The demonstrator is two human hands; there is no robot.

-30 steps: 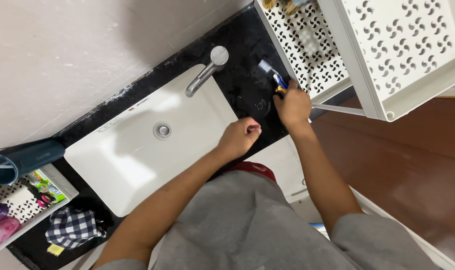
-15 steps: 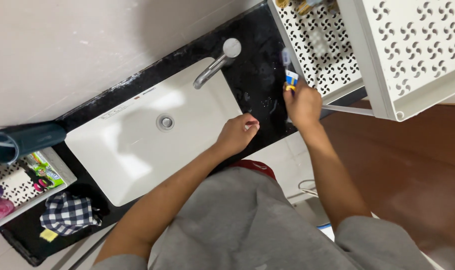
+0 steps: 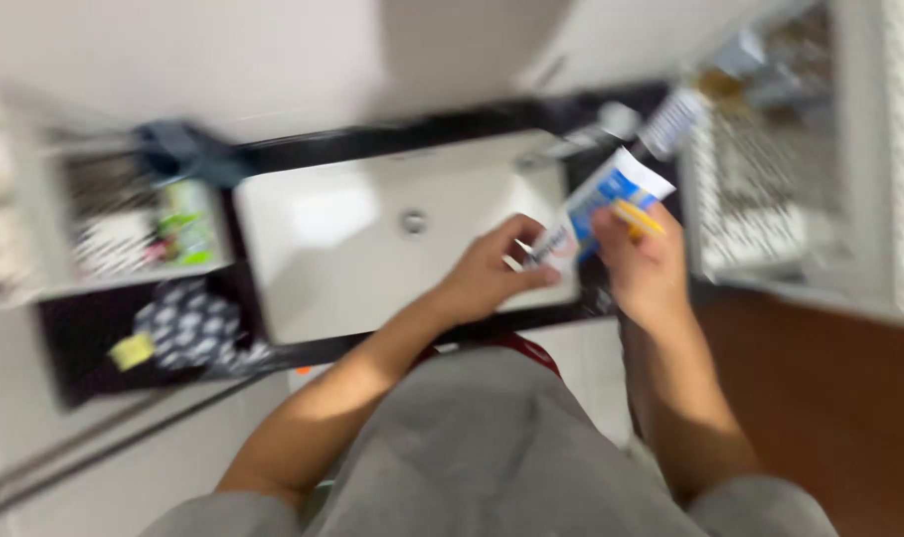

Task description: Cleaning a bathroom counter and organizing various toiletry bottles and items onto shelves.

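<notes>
Toothpaste tube (image 3: 596, 209) is held over the white sink (image 3: 323, 268), gripped by the right hand (image 3: 646, 264) and pinched at its cap end by the left hand (image 3: 492, 268); cap removal cannot be judged through blur.

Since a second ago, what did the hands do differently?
The right hand lifted the toothbrush off the black counter and now holds a white and blue tube too. The left hand came up to grip the tube's lower end. The view swung and blurred. The white sink and checked cloth stayed put.
</notes>
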